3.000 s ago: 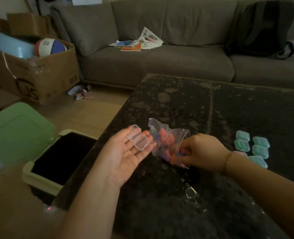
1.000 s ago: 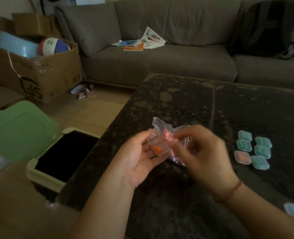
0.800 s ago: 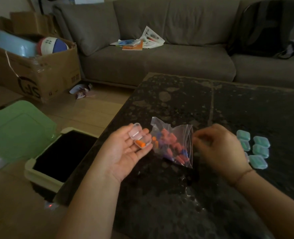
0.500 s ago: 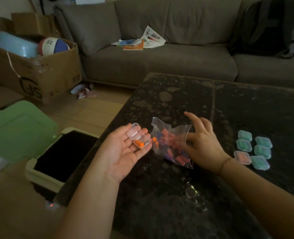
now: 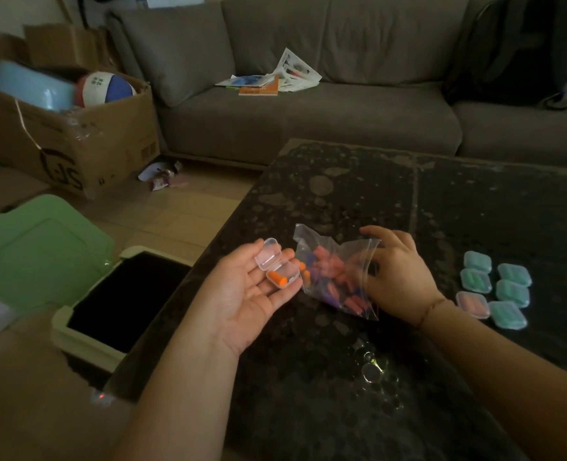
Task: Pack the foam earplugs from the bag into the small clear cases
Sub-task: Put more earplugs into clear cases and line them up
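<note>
From the head camera, the left hand (image 5: 242, 294) lies palm up over the near edge of the dark table (image 5: 342, 194), fingers nearly straight and relaxed. An open clear case (image 5: 277, 267) rests across those fingers near their tips — its lid tipped back toward the index finger, its tray holding 1 orange earplug (image 5: 279, 280). No finger curls over the case; it simply sits on them.

Just to the right, touching the left fingertips, stands a clear zip bag (image 5: 337, 274) on the table, with pink, orange and blue earplugs showing through the plastic. The right hand (image 5: 395, 277) is at the bag's right side, fingers bent toward its open top — the picture is blurred there, so I cannot tell whether they pinch the plastic or an earplug.

Further right on the table lie 6 closed cases (image 5: 495, 291) in a cluster, 5 greenish and 1 pinkish, well apart from both hands.

Behind the table is a grey sofa (image 5: 308, 111); a cardboard box (image 5: 75, 144) with a ball stands on the floor to the left.
</note>
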The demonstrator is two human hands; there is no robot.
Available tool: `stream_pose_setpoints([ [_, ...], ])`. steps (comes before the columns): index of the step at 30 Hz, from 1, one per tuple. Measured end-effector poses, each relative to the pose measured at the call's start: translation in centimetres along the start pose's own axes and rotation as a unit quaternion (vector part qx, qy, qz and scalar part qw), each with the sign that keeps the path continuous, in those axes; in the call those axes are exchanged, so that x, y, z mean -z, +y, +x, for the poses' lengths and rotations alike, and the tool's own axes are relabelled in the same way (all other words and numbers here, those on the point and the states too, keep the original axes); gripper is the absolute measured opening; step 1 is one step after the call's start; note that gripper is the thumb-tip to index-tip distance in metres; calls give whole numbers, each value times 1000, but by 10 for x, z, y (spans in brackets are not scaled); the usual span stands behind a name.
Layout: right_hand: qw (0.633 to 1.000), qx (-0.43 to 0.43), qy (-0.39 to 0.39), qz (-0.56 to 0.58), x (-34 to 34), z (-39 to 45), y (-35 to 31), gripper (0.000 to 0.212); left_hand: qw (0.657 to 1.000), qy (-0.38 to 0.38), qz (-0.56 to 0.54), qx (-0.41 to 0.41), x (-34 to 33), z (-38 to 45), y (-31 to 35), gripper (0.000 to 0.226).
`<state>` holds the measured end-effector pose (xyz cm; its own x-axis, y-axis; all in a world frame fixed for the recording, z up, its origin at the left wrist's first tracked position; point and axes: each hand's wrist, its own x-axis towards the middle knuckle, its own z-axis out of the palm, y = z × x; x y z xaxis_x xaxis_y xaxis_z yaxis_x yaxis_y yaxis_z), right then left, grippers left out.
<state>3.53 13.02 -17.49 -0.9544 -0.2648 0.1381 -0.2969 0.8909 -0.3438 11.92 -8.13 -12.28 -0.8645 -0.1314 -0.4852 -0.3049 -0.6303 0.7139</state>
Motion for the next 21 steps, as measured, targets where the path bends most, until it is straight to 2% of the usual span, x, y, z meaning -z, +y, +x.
stream_pose_setpoints([
  [3,999,-21,-7,-24,-4,4,-3,43,1000,0,-2,4,-1,0,0,34],
  [6,998,-47,-29,-32,-3,6,-10,83,1000,-4,-4,6,-1,1,-1,35],
  [7,997,-50,-35,-37,-3,7,-13,84,1000,-4,-2,5,-1,1,-1,35],
  [11,997,-72,-32,-21,-4,10,-19,56,1000,-7,0,5,-1,2,-1,35],
  [15,993,-106,-44,26,-3,11,-18,56,1000,-14,-2,9,0,2,-2,35],
  [21,995,-95,-25,7,-9,13,-20,60,1000,-14,-6,4,1,4,-2,34],
])
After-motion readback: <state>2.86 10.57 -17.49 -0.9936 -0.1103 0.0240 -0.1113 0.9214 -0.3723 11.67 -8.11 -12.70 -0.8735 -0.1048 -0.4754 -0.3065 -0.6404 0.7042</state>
